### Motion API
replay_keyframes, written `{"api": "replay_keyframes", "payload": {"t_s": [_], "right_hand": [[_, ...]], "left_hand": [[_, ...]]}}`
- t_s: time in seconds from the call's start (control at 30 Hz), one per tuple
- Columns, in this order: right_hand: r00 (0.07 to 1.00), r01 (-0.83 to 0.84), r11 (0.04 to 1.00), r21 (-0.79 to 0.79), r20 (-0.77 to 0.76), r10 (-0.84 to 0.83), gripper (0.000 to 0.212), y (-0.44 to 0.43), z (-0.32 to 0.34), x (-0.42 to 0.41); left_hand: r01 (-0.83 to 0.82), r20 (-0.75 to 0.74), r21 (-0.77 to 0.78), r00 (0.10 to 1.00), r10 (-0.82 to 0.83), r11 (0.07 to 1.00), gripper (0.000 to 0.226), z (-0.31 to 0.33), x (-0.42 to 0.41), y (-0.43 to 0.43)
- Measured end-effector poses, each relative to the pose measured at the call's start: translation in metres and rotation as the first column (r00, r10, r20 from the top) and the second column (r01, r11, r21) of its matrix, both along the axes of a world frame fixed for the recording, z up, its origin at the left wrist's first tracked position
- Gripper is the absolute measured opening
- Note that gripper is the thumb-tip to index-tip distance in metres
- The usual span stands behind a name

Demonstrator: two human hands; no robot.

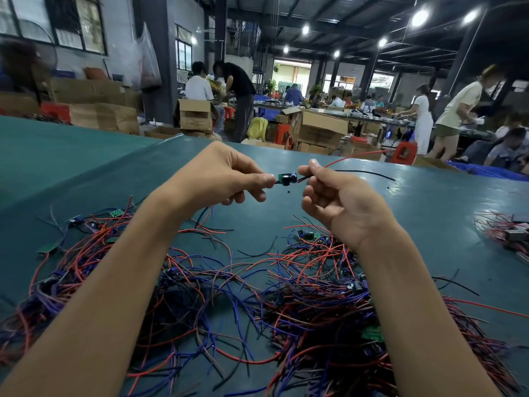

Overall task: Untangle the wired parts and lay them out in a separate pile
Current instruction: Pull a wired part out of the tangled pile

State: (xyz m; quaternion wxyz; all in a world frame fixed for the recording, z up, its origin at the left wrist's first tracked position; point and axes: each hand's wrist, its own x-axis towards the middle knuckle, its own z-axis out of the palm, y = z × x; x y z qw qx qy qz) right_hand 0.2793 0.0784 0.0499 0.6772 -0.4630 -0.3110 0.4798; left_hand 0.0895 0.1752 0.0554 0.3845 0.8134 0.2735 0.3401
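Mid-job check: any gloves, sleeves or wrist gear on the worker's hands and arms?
None visible. The left hand and right hand are bare, without gloves, rings or wristbands; the left forearm and right forearm are uncovered to the frame edge; no sleeve shows.

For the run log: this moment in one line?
left hand: pinches wired board | right hand: pinches its wires | tangle: on table

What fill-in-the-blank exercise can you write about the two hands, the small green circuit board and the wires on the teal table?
1. The left hand and the right hand hold a small green circuit board ____ them.
2. From the board, a thin black wire and a thin red wire run off to the ____.
3. The tangled heap on the teal table holds red, black and ____ wires.

Missing words: between; right; blue.
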Motion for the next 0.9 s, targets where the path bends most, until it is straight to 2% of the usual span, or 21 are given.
{"api": "replay_keyframes", "payload": {"t_s": [0.23,0.37,0.43,0.53,0.6,0.8,0.9], "right_hand": [[0.981,0.179,0.984,-0.023,-0.066,-0.180,0.019,-0.008,0.003,0.022],[0.951,0.283,0.957,-0.067,-0.111,-0.289,0.012,-0.015,-0.001,0.048],[0.931,0.316,0.944,-0.100,-0.160,-0.329,0.006,-0.021,-0.004,0.062],[0.897,0.347,0.925,-0.152,-0.232,-0.375,0.012,-0.024,-0.009,0.076],[0.876,0.347,0.919,-0.187,-0.284,-0.389,0.014,-0.024,-0.012,0.081],[0.797,0.351,0.891,-0.286,-0.409,-0.445,0.017,-0.022,-0.027,0.085],[0.795,0.350,0.891,-0.288,-0.413,-0.446,0.012,-0.024,-0.026,0.088]], "left_hand": [[0.011,-0.061,-0.154,0.998,-0.021,0.988,0.021,-0.010,0.007,0.004],[-0.039,0.014,-0.286,0.999,0.045,0.957,0.019,-0.033,0.027,0.007],[0.003,0.100,-0.462,0.994,0.049,0.887,0.014,-0.052,0.047,0.003],[0.044,0.152,-0.663,0.986,0.076,0.748,0.012,-0.081,0.074,-0.004],[0.045,0.146,-0.705,0.986,0.083,0.708,0.011,-0.095,0.088,-0.009],[0.033,0.147,-0.744,0.982,0.116,0.668,0.015,-0.116,0.105,-0.024],[0.078,0.140,-0.752,0.989,0.043,0.655,0.012,-0.108,0.101,-0.025]]}}
